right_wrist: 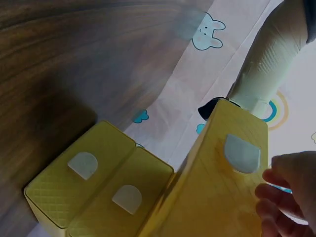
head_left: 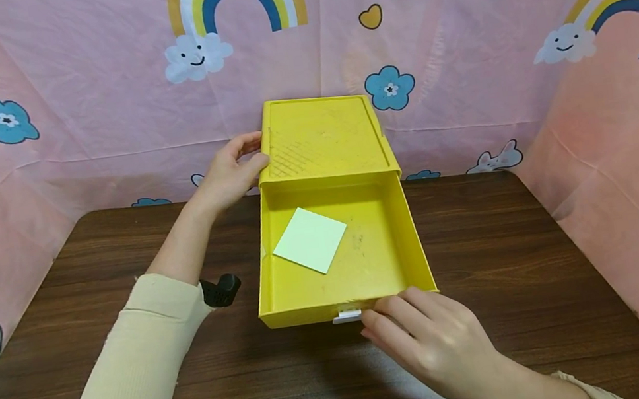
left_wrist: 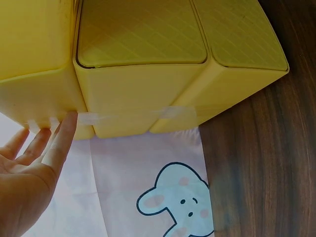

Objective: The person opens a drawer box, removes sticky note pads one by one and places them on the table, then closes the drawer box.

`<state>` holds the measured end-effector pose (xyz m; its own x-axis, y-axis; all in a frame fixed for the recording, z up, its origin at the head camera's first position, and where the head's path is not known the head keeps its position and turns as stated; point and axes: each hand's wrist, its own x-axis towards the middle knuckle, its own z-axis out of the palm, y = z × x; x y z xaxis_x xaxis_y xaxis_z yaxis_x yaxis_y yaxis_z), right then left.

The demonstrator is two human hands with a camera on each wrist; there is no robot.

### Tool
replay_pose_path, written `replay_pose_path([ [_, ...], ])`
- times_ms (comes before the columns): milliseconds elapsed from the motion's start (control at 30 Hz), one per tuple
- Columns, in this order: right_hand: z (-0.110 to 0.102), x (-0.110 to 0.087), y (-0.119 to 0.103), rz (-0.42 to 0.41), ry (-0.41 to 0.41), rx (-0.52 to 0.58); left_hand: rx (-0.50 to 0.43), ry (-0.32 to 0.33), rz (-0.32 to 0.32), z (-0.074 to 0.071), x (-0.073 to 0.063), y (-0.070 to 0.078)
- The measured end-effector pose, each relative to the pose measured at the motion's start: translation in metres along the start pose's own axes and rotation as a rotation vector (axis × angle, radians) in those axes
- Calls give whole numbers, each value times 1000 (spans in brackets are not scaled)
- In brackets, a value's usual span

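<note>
Reaching around an open yellow drawer (head_left: pixel 378 255), with tipping the likeliest mishap.
Left behind the drawer, touching its yellow housing (head_left: pixel 326 133) with the left hand (head_left: pixel 230 177), fingers (left_wrist: pixel 61 143) fairly straight, not clasping; might slip under a hard pull. Inside the drawer, towards its left wall, holding a pale green note (head_left: pixel 310 240); might slide with a jerk. At the drawer's front right, beside the white handle (head_left: pixel 347 316), bending the right hand (head_left: pixel 435 341), grip impossible to confirm; might tip everything forward by overpulling.

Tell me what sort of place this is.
Probably a staged indoor tabletop workspace: a dark brown wood-grain table, pink cartoon-print cloth hung behind it and along its sides, and a yellow plastic-looking drawer unit on the table.
</note>
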<state>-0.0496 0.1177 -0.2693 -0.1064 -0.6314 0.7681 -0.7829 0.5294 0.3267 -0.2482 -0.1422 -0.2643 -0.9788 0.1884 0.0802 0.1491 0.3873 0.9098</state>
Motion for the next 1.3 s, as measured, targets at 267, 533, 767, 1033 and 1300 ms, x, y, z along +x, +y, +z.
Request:
replay_pose_path([
  [267,-11,11,6,-91,-55,-16,-13,-5,-1,-1,-1,0],
  [533,-20,19,17,-102,-132,58,-18,1,3,-1,0,0],
  [767,-22,22,24,-72,-204,123,-25,0,-7,0,1,-1],
  [1033,-24,30,36,-32,-252,173,-12,2,-6,-1,1,0],
  [1300,-26,39,48,39,-426,224,-14,0,-10,-1,-1,0],
])
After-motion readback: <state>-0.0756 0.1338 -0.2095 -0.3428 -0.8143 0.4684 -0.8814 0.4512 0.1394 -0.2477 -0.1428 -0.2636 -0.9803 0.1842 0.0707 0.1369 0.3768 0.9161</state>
